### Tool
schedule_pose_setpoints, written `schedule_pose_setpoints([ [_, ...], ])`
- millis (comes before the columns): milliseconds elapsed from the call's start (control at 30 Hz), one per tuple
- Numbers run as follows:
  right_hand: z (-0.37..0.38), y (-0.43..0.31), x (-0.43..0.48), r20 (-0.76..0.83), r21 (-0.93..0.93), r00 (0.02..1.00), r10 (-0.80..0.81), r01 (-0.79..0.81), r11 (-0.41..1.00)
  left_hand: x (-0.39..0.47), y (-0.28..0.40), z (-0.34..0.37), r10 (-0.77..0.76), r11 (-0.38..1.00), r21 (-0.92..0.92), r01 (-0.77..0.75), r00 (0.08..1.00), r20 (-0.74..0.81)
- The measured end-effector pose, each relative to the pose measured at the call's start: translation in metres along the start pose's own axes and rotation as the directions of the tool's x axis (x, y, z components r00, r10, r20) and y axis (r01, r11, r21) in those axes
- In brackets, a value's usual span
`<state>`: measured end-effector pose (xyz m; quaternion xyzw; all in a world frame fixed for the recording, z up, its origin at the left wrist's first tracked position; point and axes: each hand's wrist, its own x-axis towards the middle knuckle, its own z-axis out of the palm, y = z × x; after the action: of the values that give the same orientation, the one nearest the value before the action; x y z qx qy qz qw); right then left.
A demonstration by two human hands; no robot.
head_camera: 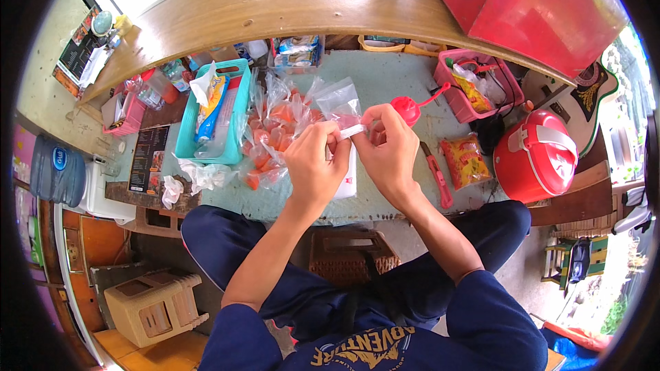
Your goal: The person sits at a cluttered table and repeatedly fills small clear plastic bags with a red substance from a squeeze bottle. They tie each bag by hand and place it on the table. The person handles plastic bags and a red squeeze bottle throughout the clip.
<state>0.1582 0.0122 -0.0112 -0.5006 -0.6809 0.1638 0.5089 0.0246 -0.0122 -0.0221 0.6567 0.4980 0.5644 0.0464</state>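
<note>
Both hands meet over the table, in front of my body. My left hand (pixel 315 162) and my right hand (pixel 389 152) pinch a thin strip of clear plastic (pixel 352 131) between thumbs and fingers. Behind them stands a clear plastic bag (pixel 337 98) with something reddish low in it. A white object (pixel 349 180) lies partly hidden beneath the hands. Left of the hands is a pile of knotted clear bags with orange-red contents (pixel 273 136). A red scoop with a long handle (pixel 406 110) is just beyond my right hand.
A teal basket (pixel 240 139) holds packets at the left, beside crumpled tissues (pixel 206 175). To the right lie a red-handled knife (pixel 440 183), a yellow-red packet (pixel 465 161), a pink basket (pixel 454 103) and a red cooler jug (pixel 533 157). A wooden shelf (pixel 309 5) overhangs the table's far side.
</note>
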Motion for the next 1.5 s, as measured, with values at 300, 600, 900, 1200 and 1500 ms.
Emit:
schedule_pose_setpoints([
  [300, -0.007, 0.000, 0.005, 0.023, 0.002, 0.985, -0.171, 0.171, 0.985, 0.007, 0.003, -0.002, 0.097, 0.990, 0.103, -0.100, 0.995, 0.032],
  [600, 0.001, -0.011, -0.006, 0.152, 0.384, 0.977, 0.151, -0.199, 0.902, -0.001, -0.002, -0.001, -0.311, 0.915, -0.282, 0.289, 0.950, -0.036],
  [900, -0.007, -0.004, 0.004, 0.007, 0.081, 0.998, -0.062, 0.061, 0.995, 0.007, 0.000, 0.000, 0.133, 0.976, 0.173, -0.129, 0.991, -0.009],
  [1200, -0.006, -0.011, 0.001, 0.091, 0.148, 0.996, -0.017, 0.004, 0.989, 0.008, -0.006, -0.011, -0.201, 0.975, -0.091, 0.205, 0.979, 0.043],
  [1500, -0.009, -0.004, 0.003, -0.039, 0.008, 0.991, -0.127, 0.127, 0.992, 0.011, 0.001, -0.011, 0.045, 0.998, 0.039, -0.045, 0.999, -0.008],
])
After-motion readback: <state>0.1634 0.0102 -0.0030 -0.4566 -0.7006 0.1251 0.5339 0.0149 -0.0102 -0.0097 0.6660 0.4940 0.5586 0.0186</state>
